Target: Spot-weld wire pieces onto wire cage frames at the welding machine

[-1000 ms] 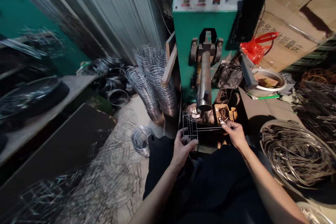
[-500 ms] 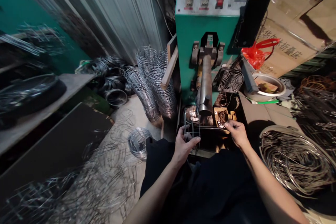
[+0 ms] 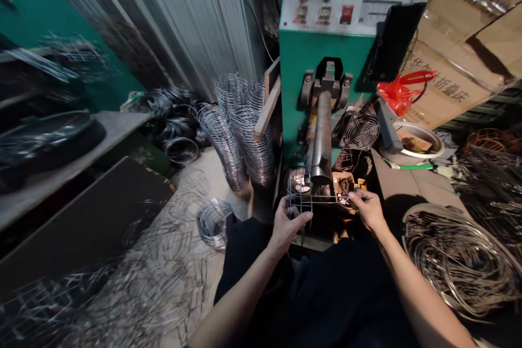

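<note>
My left hand [image 3: 289, 224] is closed on a small wire frame [image 3: 300, 202], its thumb along the lower edge. From that frame a thin straight wire [image 3: 326, 199] runs right, and the fingers of my right hand [image 3: 366, 207] pinch its far end. Just above the wire, the metal cylinder arm [image 3: 322, 138] sticks out from the green machine [image 3: 299, 54]. Both hands are below the end of this arm and apart from it. Dark shadow hides what lies under the wire.
Stacked wire rings [image 3: 232, 141] stand left of the machine, beside a wooden bar [image 3: 267, 111]. A wire coil [image 3: 212, 223] sits on the floor. At right are a white bowl [image 3: 436, 144], a large wire bundle [image 3: 457, 255] and cardboard boxes [image 3: 442, 38].
The view has shifted slightly, so the machine appears a little lower and further right. Both hands keep their hold on the frame and wire, almost unmoved.
</note>
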Demonstrator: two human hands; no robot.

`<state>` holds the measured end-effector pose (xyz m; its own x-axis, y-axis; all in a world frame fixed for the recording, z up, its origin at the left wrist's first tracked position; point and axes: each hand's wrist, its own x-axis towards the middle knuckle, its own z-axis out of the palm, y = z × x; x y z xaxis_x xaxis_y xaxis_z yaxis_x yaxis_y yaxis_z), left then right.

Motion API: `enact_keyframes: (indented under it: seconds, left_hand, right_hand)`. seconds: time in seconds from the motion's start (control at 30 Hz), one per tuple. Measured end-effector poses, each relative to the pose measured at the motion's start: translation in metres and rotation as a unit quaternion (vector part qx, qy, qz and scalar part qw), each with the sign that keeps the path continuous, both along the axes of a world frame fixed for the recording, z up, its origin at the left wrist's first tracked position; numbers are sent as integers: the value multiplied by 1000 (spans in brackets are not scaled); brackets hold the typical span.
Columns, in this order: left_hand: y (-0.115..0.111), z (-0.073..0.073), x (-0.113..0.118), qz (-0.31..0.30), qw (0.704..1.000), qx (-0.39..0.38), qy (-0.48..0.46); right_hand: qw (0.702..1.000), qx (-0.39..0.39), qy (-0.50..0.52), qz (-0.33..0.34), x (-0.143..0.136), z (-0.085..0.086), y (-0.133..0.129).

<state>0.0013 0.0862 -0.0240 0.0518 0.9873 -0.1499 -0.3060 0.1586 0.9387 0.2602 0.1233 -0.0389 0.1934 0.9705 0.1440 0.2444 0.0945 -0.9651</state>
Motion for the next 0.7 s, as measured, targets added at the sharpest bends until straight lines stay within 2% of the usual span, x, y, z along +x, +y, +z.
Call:
enact_keyframes:
  seconds: [0.27, 0.53, 0.6, 0.67, 0.7]
  left_hand:
    - [4, -1, 3, -2, 1000, -4, 1]
    - [0, 11, -4, -2, 999, -36, 31]
    - [0, 11, -5, 12, 996, -42, 73]
    - [4, 8, -4, 18, 993, -35, 109]
    - [6, 7, -1, 17, 991, -23, 127]
  right_hand:
    - [1000, 6, -12, -8, 4, -2, 1]
    - [999, 10, -49, -14, -8, 9, -10]
    - [997, 0, -78, -24, 4, 7, -15]
    - [986, -31, -160, -45, 38, -1, -24]
    - [969, -80, -219, -80, 61, -6, -33]
